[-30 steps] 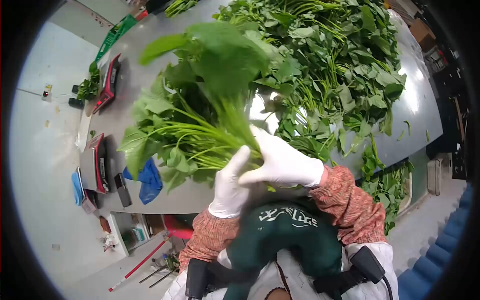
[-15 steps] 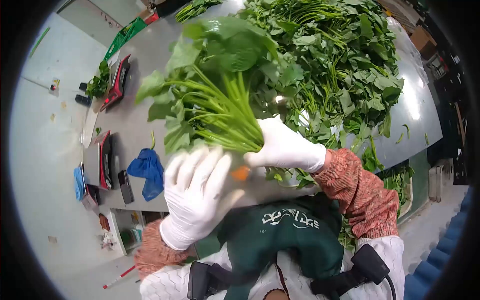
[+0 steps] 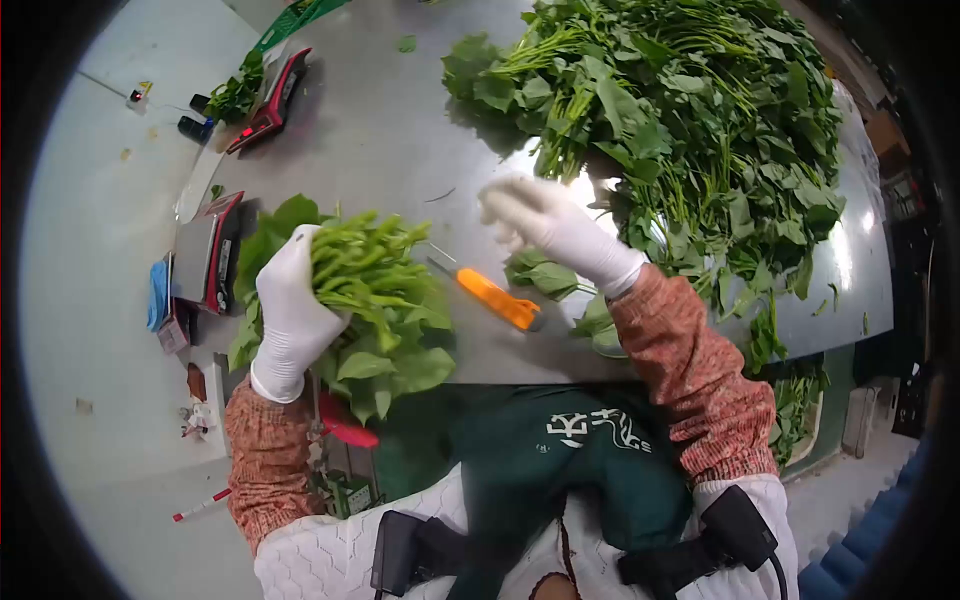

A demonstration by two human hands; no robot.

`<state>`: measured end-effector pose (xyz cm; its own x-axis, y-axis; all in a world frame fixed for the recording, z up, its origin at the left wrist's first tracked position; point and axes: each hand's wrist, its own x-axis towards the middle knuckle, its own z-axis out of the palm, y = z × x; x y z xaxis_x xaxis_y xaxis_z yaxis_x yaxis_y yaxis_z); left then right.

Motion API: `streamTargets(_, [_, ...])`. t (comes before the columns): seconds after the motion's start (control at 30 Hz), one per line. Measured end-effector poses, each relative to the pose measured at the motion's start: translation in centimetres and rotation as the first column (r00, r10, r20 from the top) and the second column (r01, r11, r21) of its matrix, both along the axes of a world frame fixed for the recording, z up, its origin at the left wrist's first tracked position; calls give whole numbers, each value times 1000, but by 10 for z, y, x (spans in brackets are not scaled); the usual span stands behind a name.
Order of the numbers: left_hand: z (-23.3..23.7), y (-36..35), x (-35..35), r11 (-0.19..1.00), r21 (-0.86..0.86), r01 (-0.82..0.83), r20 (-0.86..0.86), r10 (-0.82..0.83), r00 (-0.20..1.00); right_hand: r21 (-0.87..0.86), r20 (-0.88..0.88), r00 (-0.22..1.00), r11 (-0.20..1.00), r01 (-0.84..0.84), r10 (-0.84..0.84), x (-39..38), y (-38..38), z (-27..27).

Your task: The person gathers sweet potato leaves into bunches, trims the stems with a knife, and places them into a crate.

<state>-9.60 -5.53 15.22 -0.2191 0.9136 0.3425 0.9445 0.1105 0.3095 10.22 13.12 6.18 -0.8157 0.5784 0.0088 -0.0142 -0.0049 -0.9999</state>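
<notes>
My left hand (image 3: 292,312), in a white glove, grips a bunch of green leafy stems (image 3: 375,300) low at the near left edge of the steel table (image 3: 380,140), stem ends pointing away from me. My right hand (image 3: 550,225), also gloved, hovers with fingers apart and nothing in it, close to the big heap of loose greens (image 3: 700,130) on the right. An orange-handled knife (image 3: 495,298) lies on the table between the two hands.
A red-edged scale (image 3: 205,250) sits at the left end of the table and another one (image 3: 270,90) farther back with a few greens beside it. More greens hang off the near right edge (image 3: 790,400). Grey floor lies to the left.
The bunch passed from my right hand to my left and came down from the raised position to the near left table edge. My right hand let go and moved toward the heap.
</notes>
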Motion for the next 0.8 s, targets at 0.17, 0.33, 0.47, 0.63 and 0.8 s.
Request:
streamTargets(0.17, [4,-16,-29,938,-346,34,577,184,796,830,373,881,529,-176,-292,-28,-75,-98])
streamTargets(0.33, [-15,-13,-17,897,-381,223,897,418,-145,148,309,947,988,43,-88,3,-37,-96])
streamTargets(0.47, [-33,18,7,843,-382,379,861,474,-184,77,133,946,955,286,-295,71,-33,-24])
streamTargets(0.63, [-66,74,60,709,-318,630,899,437,-38,600,-2,952,761,245,-305,135,-66,-7])
streamTargets(0.8, [-46,127,141,432,-332,839,892,434,130,703,75,788,592,393,-611,174,-81,-11])
